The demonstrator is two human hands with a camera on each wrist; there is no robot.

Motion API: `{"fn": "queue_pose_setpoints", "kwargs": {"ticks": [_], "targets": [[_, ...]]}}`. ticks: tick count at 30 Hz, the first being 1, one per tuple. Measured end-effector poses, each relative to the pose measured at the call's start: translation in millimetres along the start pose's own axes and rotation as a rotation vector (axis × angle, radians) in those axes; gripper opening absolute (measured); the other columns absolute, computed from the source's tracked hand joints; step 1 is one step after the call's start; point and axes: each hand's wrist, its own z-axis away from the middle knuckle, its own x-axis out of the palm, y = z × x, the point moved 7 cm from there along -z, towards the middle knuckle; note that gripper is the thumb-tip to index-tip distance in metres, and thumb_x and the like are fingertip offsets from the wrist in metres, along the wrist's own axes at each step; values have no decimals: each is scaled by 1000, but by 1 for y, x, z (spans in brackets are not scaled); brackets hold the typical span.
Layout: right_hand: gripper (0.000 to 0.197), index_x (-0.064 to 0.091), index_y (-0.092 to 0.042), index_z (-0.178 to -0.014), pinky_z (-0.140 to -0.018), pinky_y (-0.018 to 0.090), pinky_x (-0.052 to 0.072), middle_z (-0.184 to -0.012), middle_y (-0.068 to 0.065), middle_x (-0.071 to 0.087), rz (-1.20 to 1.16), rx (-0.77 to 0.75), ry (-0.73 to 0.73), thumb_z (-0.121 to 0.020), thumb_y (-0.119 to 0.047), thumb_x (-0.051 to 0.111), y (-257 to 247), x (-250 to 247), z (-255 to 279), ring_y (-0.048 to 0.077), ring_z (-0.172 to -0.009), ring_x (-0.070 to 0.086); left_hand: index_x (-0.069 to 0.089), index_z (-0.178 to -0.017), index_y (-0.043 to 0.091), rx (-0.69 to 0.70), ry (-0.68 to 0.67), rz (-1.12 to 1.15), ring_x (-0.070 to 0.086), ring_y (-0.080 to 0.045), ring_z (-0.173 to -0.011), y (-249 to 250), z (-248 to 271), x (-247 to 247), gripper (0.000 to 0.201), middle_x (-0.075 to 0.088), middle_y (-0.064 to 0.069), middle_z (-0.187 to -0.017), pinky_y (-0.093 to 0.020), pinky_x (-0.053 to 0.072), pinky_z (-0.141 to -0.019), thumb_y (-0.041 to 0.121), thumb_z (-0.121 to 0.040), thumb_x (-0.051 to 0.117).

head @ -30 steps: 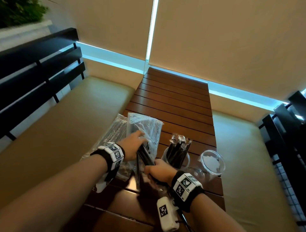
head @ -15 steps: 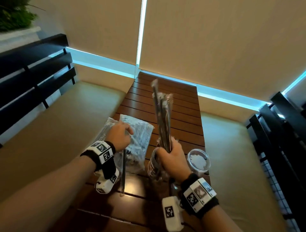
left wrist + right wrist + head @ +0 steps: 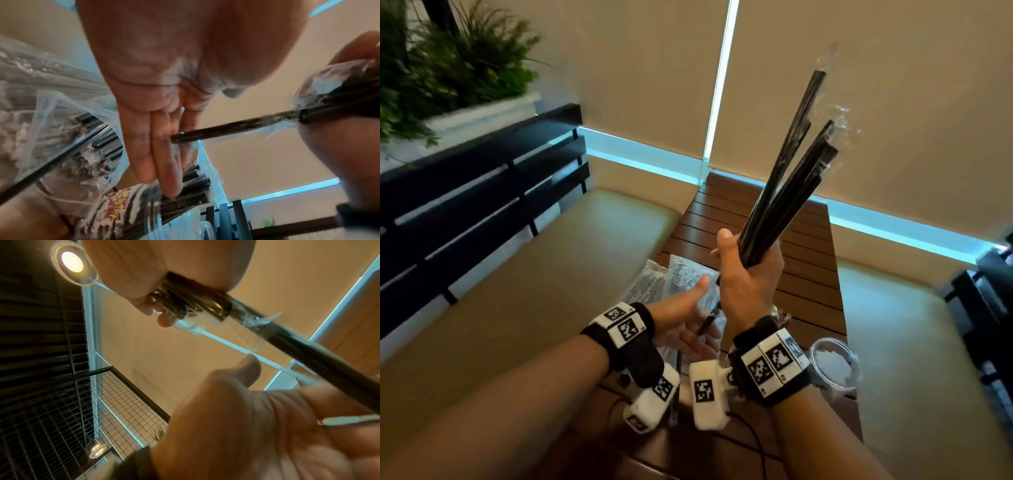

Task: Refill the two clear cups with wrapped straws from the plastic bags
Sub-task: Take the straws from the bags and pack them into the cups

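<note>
The long slatted dark-brown wooden desk (image 3: 753, 240) runs away from the person between two beige cushioned benches (image 3: 524, 301). On its near left part lie the crinkled clear plastic bags (image 3: 681, 274), with many black straws showing through them in the left wrist view.

The right hand (image 3: 748, 277) is raised above the desk, its fingers (image 3: 162, 319) curled tightly round the lower ends of a bundle of long black straws in clear wrappers (image 3: 787, 174). The bundle stands up and leans to the right, fanning out at the top, where the wrapper tips catch the light. One straw sticks out below the fist.

The left hand (image 3: 685, 322) is held flat, palm turned toward the right, just below and left of the right hand. Its fingers (image 3: 156, 155) are straight and pressed together, and the lower end of that one straw touches them; the thumb points up, apart from the rest.

An empty clear round plastic cup (image 3: 835, 363) stands on the desk at the near right edge, just right of the right wrist. In the left wrist view a second clear cup with a printed side (image 3: 131, 212), already holding black straws, shows beyond the left fingertips.
</note>
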Motion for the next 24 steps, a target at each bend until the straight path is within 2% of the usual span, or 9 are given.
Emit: {"fn": "queue_pose_setpoints", "kwargs": {"ticks": [2,4,8,10,13,15,17,21,24], "targets": [[23,53,-8,-76,-64,43,56,-71,12,59,51,62,-50,-85,-21,71,15,8,10,29,-68,62,63,-84,4,13,-17,90,64,-27,-75,5,-4,-2,88,64,-14,-70,-37,53,-81,80,-88,18],[23,53,-20,-69,-63,47,55,-67,-1,59,144,124,-83,-82,-23,72,34,12,22,24,-65,61,61,-89,10,82,-23,200,60,-27,-87,16,-13,-8,74,60,-17,-92,-36,51,-80,78,-86,29],[25,50,-16,-65,-56,52,52,-63,10,57,181,258,-77,-75,-30,68,60,0,28,32,-61,60,61,-117,9,91,52,56,56,-26,-98,36,-7,-25,97,63,-10,-96,-40,42,-92,86,-80,15],[24,49,-11,-67,-55,50,50,-63,13,55,234,288,-130,-75,-23,68,69,-8,26,30,-57,56,57,-127,15,284,262,-22,56,-25,-110,67,17,-44,88,64,-7,-111,-43,41,-99,78,-87,10],[29,41,-16,-64,-51,42,42,-60,7,48,375,307,-270,-77,-7,66,80,-10,34,16,-53,43,43,-139,25,796,466,36,58,-14,-115,132,74,-54,64,54,-2,-135,-36,46,-99,66,-94,21],[36,36,-24,-64,-52,34,37,-60,-4,41,421,305,-352,-78,-6,64,86,-5,44,10,-54,38,39,-136,38,1030,492,-123,59,-7,-114,168,106,-42,52,55,6,-132,-31,47,-98,66,-93,32],[37,35,-25,-64,-54,31,36,-62,-6,40,409,303,-385,-79,-7,64,88,3,50,10,-55,37,47,-133,41,1097,558,-371,63,-8,-110,188,114,-31,45,62,4,-128,-32,51,-95,61,-93,40],[43,32,-20,-61,-49,29,31,-58,-2,37,310,346,-378,-82,-10,68,90,13,50,11,-50,33,66,-84,15,1081,718,-879,64,-23,-74,181,101,-6,48,71,-12,-89,-44,53,-71,51,-96,36],[38,44,-18,-59,-50,32,38,-56,2,45,252,379,-327,-84,-14,73,94,12,51,13,-51,42,70,-95,16,1110,678,-1112,59,-12,-75,162,87,12,43,68,2,-84,-35,49,-71,46,-98,39]]}}
